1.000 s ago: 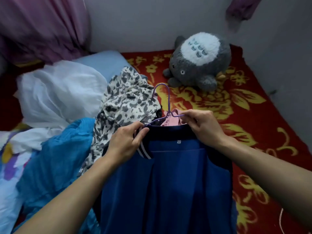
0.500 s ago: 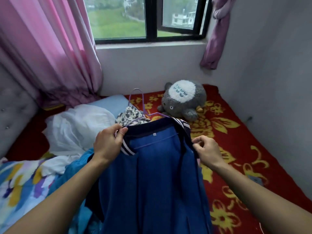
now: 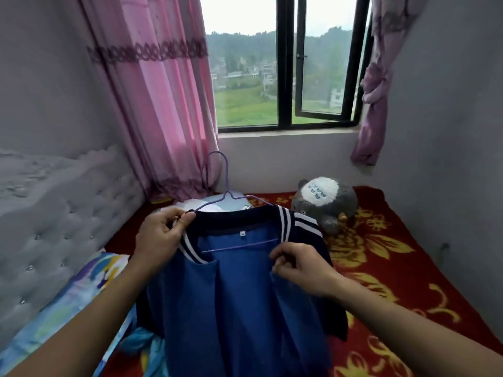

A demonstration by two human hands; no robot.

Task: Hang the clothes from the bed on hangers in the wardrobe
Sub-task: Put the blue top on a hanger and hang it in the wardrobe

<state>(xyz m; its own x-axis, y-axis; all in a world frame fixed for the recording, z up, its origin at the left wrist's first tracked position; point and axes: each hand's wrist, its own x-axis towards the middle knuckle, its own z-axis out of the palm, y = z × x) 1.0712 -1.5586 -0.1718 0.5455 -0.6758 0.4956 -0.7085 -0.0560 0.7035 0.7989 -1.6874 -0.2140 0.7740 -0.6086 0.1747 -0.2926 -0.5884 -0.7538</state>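
Your left hand [image 3: 160, 236] pinched the collar of the blue jacket [image 3: 245, 308] on the purple hanger [image 3: 227, 183]; your right hand [image 3: 302, 265] gripped its front edge.

The blue jacket [image 3: 245, 308], held up on its purple hanger [image 3: 223, 183] between the left hand [image 3: 160, 235] and the right hand [image 3: 302, 263], fills the middle and hides the bed behind it. To the right the red flowered blanket [image 3: 394, 268] lies flat, open room as far as the grey wall [image 3: 449, 159]. At its far end the plush toy [image 3: 326, 202] sits just beside the jacket's striped shoulder. The left is narrower: the padded headboard [image 3: 54, 227] rises close, the pink curtain [image 3: 168, 118] hangs into the corner behind the hanger's hook, and a teal cloth [image 3: 138, 341] lies bunched under the left forearm.
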